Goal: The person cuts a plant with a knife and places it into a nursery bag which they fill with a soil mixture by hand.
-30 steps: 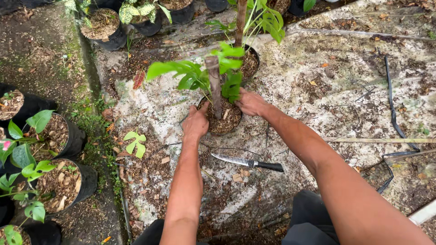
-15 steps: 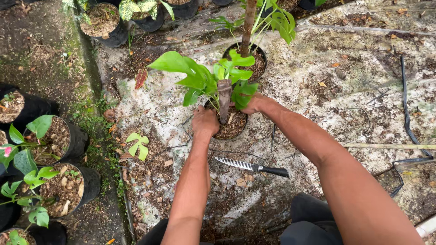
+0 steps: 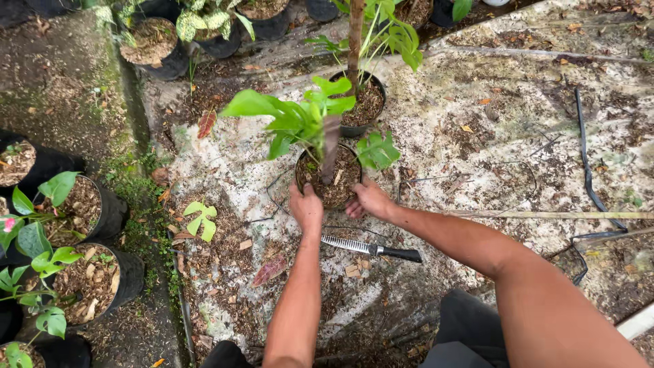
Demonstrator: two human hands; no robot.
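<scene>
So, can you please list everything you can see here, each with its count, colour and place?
potted plant: one, black pot, green leaves, centre, between both hands
second pot: one, black, brown stem, just behind the first
knife: one, serrated blade, black handle, on the ground near the hands
pots at left: several, black, green plants, along the left edge
pots at top: a few, black, top left
bamboo stick: one, tan, lying at right
black strip: one, on the ground at right
ground sheet: one, whitish, strewn with soil
left hand: on the pot's near rim
right hand: on the pot's right rim
</scene>
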